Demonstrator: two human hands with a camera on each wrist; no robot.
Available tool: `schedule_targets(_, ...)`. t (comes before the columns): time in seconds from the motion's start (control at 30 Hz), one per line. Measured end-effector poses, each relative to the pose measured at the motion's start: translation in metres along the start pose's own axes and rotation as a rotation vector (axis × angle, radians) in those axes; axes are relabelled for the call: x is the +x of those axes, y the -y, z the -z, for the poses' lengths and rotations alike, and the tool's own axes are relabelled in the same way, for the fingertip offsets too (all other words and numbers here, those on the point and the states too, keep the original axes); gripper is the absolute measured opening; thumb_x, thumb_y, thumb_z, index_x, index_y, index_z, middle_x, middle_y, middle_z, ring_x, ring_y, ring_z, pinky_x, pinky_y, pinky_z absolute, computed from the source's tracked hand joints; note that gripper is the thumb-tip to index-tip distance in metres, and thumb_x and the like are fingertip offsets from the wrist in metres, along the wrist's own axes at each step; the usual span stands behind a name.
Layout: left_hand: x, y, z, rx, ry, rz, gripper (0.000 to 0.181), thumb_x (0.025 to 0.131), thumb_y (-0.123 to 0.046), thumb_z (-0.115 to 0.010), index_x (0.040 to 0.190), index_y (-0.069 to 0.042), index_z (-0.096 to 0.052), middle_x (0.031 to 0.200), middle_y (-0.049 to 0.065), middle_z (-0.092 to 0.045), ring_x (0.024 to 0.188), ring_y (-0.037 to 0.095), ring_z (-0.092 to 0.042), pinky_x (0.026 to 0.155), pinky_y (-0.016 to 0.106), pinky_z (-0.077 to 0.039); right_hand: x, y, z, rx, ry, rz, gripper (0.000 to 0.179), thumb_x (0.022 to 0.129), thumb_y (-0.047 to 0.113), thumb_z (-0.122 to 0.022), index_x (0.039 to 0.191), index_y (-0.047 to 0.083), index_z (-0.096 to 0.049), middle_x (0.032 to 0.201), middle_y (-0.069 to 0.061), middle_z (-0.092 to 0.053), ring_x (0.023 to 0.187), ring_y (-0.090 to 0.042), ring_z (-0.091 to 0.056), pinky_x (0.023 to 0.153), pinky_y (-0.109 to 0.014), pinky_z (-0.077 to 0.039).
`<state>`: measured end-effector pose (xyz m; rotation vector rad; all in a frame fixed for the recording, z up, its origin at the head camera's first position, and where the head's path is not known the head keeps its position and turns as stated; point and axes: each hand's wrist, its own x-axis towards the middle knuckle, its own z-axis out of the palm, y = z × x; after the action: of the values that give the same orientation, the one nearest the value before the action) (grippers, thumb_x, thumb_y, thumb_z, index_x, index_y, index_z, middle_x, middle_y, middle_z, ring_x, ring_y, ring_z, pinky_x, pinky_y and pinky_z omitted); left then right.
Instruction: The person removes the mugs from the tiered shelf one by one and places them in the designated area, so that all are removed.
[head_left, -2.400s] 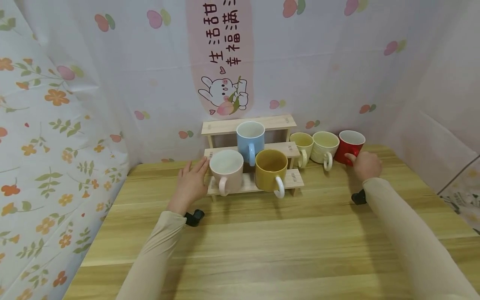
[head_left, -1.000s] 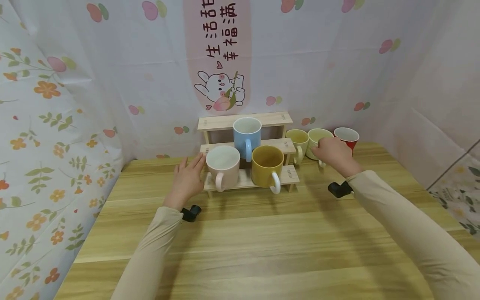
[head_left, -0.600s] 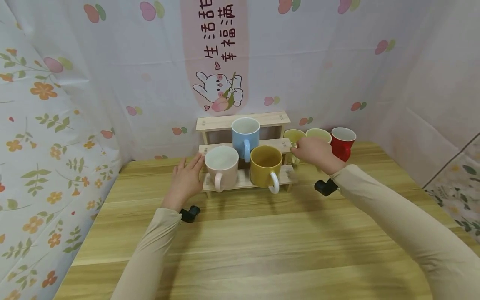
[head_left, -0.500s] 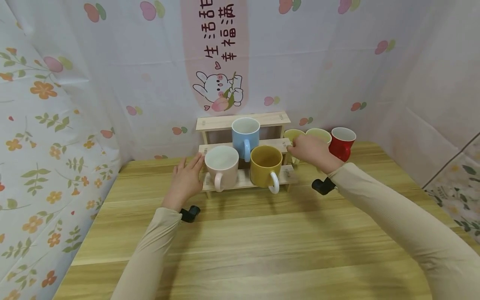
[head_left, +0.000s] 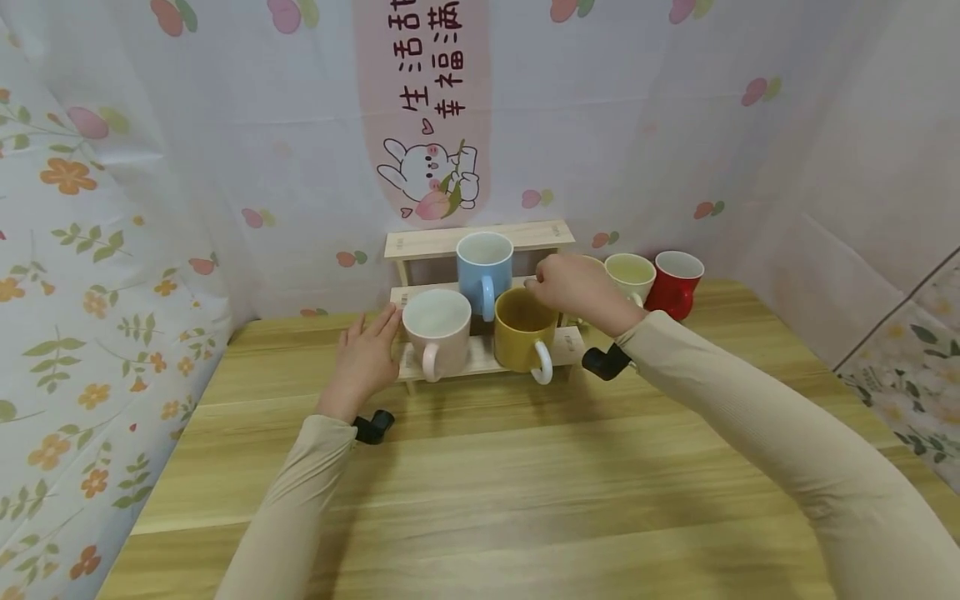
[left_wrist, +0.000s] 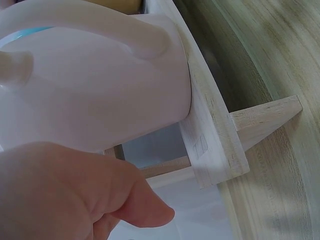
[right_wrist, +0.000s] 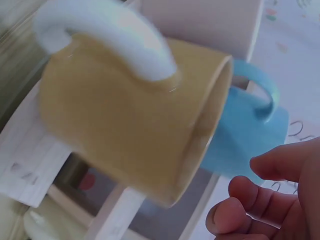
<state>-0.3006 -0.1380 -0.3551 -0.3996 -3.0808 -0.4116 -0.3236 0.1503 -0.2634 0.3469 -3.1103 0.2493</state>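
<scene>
A three-tier wooden shelf (head_left: pixel 483 357) bears a pink mug (head_left: pixel 454 343) and a mustard mug (head_left: pixel 516 342) on its front tier. On the middle tier stands a light blue mug (head_left: pixel 472 275). My left hand (head_left: pixel 363 358) rests with extended fingers at the shelf's left end, beside the pink mug. Over the back right of the mustard mug hovers my right hand (head_left: pixel 583 290), holding nothing. In the right wrist view its thumb and fingers (right_wrist: pixel 227 217) are loosely bent, apart from the mustard mug (right_wrist: pixel 120 115) and close to the blue mug (right_wrist: pixel 245 132).
Right of the shelf, a yellow mug is mostly hidden behind my right hand. Beside it on the wooden table (head_left: pixel 465 492) stand a pale yellow mug (head_left: pixel 628 277) and a red mug (head_left: pixel 670 293). A printed cloth (head_left: pixel 300 167) hangs behind the shelf.
My right hand has let go of the red mug and moved left past the yellow mugs to the shelf. My left hand stays at the shelf's left end. The view shifts slightly.
</scene>
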Motion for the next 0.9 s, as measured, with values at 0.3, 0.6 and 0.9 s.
schedule_targets(0.3, 0.002, 0.001, 0.001, -0.008, 0.017, 0.006, 0.076, 0.083, -0.002, -0.053, 0.153, -0.010, -0.022, 0.161, 0.007, -0.016, 0.142, 0.049, -0.010, 0.110, 0.069, -0.013, 0.013, 0.025, 0.000, 0.037, 0.007, 0.022, 0.042, 0.095, 0.031, -0.046, 0.057, 0.013, -0.048, 0.055, 0.002, -0.040, 0.056, -0.016, -0.044, 0.049, -0.026, -0.033)
schedule_targets(0.6, 0.001, 0.003, -0.001, 0.000, 0.016, -0.002, 0.077, 0.084, -0.005, -0.056, 0.153, -0.010, -0.023, 0.160, 0.007, -0.017, 0.142, 0.050, -0.011, 0.110, 0.069, -0.014, 0.020, 0.045, -0.011, 0.090, 0.051, -0.039, 0.055, 0.096, 0.051, -0.042, 0.055, 0.015, -0.042, 0.056, 0.001, -0.037, 0.058, -0.019, -0.050, 0.047, -0.028, -0.038)
schedule_targets(0.9, 0.001, 0.004, 0.000, -0.008, 0.011, -0.008, 0.077, 0.084, -0.005, -0.056, 0.153, -0.011, -0.023, 0.161, 0.007, -0.017, 0.142, 0.050, -0.011, 0.111, 0.068, -0.014, 0.029, 0.053, -0.026, 0.079, 0.023, -0.071, 0.051, 0.095, 0.048, -0.044, 0.057, 0.014, -0.048, 0.061, -0.002, -0.051, 0.062, -0.021, -0.057, 0.047, -0.029, -0.043)
